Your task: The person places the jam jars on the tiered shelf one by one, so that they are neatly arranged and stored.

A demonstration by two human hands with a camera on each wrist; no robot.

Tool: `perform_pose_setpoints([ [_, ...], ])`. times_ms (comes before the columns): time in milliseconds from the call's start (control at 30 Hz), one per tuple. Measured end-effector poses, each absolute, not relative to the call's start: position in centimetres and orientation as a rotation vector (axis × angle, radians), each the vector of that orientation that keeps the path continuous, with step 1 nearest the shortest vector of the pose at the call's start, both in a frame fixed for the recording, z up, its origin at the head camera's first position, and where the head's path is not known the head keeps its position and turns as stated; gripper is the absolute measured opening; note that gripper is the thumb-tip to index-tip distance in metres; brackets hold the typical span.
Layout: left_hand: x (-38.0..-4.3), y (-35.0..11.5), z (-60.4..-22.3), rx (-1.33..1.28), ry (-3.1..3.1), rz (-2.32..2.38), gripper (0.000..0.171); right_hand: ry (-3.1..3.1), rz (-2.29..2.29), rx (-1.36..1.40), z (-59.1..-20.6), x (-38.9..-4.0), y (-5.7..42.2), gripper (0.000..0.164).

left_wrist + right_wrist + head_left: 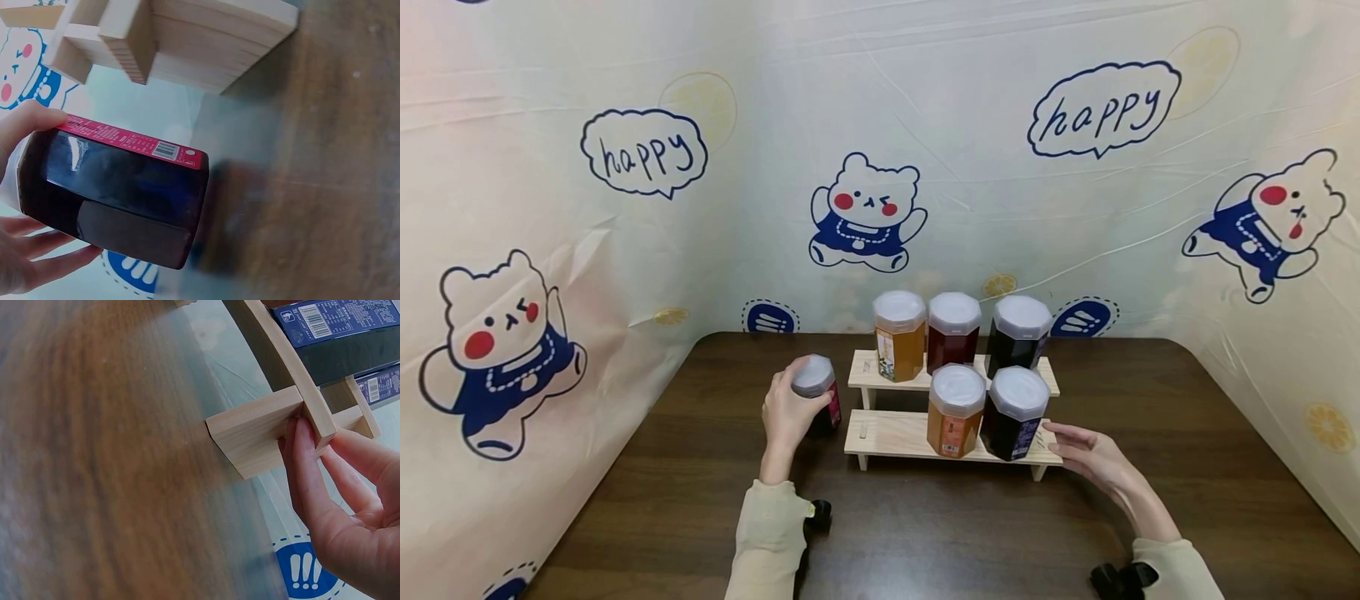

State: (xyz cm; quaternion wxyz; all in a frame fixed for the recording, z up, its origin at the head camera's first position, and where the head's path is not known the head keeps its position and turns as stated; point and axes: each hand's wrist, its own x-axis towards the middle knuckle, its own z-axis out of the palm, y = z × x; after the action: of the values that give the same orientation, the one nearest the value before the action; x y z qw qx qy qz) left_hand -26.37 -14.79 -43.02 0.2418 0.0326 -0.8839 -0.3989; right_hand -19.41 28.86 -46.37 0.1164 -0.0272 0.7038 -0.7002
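Observation:
My left hand [787, 421] grips a dark jar [125, 187] with a pale lid and a pink label, fingers and thumb around its lid end. The jar is left of a two-tier wooden rack [887, 429]; its base appears slightly above the tabletop in the left wrist view. At the rack's right end, my right hand [1101, 462] pinches the edge of the lower board [312, 409], thumb on one face and fingers on the other. On that lower tier stand an amber jar [953, 421] and a dark jar with a purple label [1017, 425].
The upper tier bears a golden jar [900, 346], a dark red jar [952, 342] and a dark jar [1011, 350]. Under the rack is a brown wooden table [940, 533]. A printed cloth [985, 208] hangs behind and at both sides.

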Motion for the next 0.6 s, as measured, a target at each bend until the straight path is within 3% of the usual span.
perform_pose_setpoints([
  [600,-24.4,-14.6,-39.5,0.025,-2.352,-1.003,0.060,2.044,-2.069,-0.104,-46.4,-19.5,28.9,0.037],
])
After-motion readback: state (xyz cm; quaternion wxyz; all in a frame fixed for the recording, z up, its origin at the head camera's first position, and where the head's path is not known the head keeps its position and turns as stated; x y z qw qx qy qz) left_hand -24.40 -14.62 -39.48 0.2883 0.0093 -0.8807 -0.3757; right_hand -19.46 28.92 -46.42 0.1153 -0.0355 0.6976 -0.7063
